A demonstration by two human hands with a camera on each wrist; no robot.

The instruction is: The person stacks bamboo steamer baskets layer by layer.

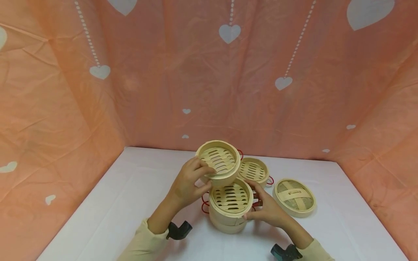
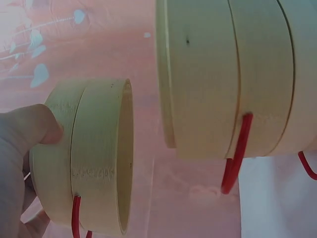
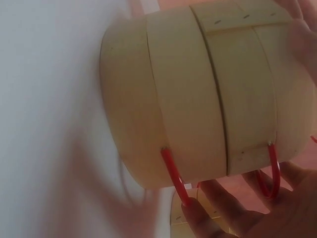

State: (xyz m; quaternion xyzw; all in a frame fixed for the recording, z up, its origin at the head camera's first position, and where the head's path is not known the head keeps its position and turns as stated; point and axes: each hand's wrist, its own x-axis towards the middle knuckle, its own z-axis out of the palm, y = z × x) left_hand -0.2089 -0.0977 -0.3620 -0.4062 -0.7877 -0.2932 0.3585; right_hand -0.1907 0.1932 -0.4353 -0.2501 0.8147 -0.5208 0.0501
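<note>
My left hand [image 1: 187, 185] grips the near-left rim of a round bamboo steamer basket [image 1: 225, 180], thumb outside and fingers over the edge. That basket is tilted and raised above a stack of steamer baskets [image 1: 225, 217] on the table. In the left wrist view a gap separates the held basket [image 2: 99, 158] from the stack [image 2: 203, 74]. Around the right side of the stack curls my right hand [image 1: 266, 208], gripping its upper tier. The right wrist view shows the thumb and fingers on opposite sides of the stack [image 3: 183, 94], fingers near its red loop handles.
Behind the stack stands another slatted steamer basket [image 1: 253, 170] with a red handle. A woven bamboo lid [image 1: 295, 197] lies to the right. The white table [image 1: 147, 174] meets a pink curtain [image 1: 209, 90] with white hearts at its back and sides.
</note>
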